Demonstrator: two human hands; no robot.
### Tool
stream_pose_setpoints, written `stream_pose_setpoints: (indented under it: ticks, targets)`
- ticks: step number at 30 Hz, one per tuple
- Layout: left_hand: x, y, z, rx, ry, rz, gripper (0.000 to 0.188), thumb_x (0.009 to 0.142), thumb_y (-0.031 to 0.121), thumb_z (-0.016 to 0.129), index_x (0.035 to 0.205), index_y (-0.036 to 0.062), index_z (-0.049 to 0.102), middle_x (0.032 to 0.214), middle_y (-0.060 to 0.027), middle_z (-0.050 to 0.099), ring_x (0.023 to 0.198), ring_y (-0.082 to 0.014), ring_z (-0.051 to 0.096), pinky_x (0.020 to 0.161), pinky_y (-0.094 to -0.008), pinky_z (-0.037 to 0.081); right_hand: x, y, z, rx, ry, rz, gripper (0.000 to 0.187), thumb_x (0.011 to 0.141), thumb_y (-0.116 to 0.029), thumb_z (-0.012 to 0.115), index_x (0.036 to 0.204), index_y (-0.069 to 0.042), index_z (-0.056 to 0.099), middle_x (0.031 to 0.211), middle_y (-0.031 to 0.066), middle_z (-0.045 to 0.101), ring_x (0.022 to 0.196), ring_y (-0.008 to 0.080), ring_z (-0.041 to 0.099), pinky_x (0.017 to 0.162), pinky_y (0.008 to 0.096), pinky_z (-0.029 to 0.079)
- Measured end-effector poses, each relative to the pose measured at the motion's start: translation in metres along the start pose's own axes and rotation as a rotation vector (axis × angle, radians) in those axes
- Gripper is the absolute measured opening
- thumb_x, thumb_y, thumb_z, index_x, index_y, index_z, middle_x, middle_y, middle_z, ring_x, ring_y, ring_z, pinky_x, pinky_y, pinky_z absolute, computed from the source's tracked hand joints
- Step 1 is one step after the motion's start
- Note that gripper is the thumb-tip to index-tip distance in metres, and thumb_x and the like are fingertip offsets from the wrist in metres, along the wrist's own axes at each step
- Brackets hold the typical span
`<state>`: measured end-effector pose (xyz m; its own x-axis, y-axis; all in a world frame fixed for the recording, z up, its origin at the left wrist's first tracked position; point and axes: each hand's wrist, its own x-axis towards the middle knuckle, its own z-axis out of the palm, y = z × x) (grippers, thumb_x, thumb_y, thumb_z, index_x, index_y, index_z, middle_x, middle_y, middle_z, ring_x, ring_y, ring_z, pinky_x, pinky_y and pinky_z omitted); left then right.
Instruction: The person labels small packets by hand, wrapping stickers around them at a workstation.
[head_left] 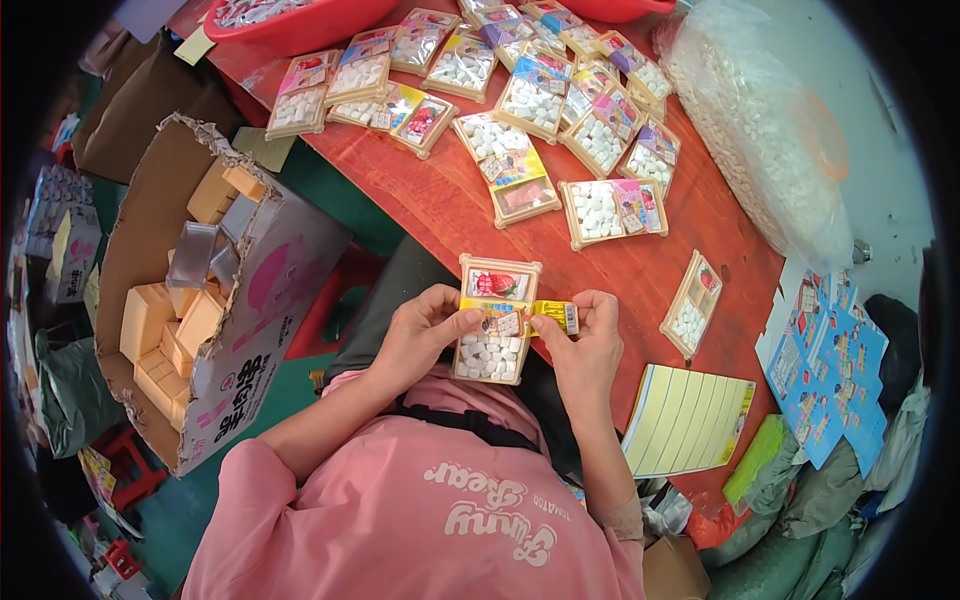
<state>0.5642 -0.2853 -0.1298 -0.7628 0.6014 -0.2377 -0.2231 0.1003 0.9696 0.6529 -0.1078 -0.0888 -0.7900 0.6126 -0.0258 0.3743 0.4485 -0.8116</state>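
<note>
Above my lap I hold a small pale-orange plastic tray point(491, 357) with white pellet-like pieces in its lower part and a red-printed packet point(497, 285) in its upper part. My left hand point(420, 335) grips its left side, the thumb pressed on the front. A yellow printed label point(558, 317) lies across the tray's middle, and its free end sticks out past the right edge. My right hand point(583, 350) pinches that end between thumb and fingers.
Several filled trays point(535, 95) crowd the far side of the red table point(420, 190). One unlabelled tray point(690, 305) and a yellow label sheet point(688, 420) lie right. A bag of white pieces point(760, 120) stands far right. At left, an open carton point(250, 290) holds empty trays.
</note>
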Motion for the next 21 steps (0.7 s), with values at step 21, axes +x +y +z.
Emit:
stream_pose_setpoints:
  ticks: [21]
  targets:
    - [0.001,-0.012,0.002,-1.564,-0.230,-0.795,0.026,0.092,0.022,0.050,0.107,0.0000,0.050,0.086,-0.0107,0.053,0.065,-0.0148,0.059,0.054,-0.0237,0.056,0.021,-0.048,0.014,0.675,-0.521,0.366,0.043,0.076,-0.011,0.071,0.108,0.003,0.046,0.071,0.0077,0.062,0.058,0.0103,0.059,0.049,0.0201,0.046]
